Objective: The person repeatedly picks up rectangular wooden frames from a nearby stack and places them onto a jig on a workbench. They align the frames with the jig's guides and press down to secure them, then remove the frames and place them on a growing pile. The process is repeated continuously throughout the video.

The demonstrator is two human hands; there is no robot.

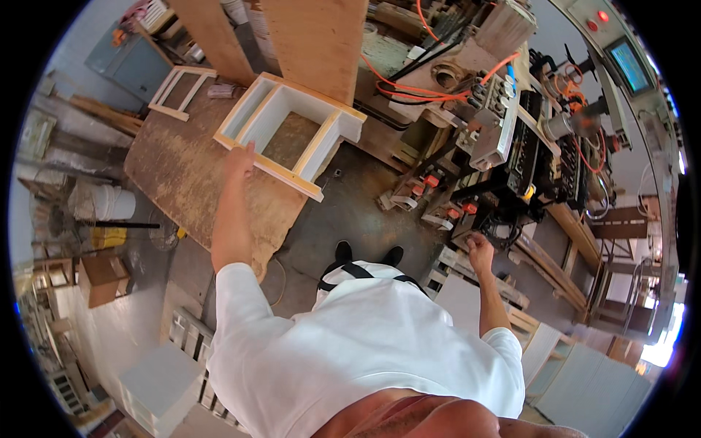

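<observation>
A wooden cabinet frame (286, 175) with white inner walls and several openings lies on a worn brown board tabletop (175, 168), one end reaching past the board's edge. My left hand (239, 160) is at its near left corner, fingers closed over the edge rail. Out to my right, my right hand (480, 252) hangs apart from the frame beside the machine, its fingers curled in. Whether anything is inside that curl is hidden.
A machine (504, 139) with orange hoses and red-tipped clamps stands ahead right, below a control screen (629, 67). A smaller wooden frame (179, 93) lies at the board's far left. Tall wooden panels (314, 44) stand behind. White buckets (109, 202) and pallets (190, 328) are left.
</observation>
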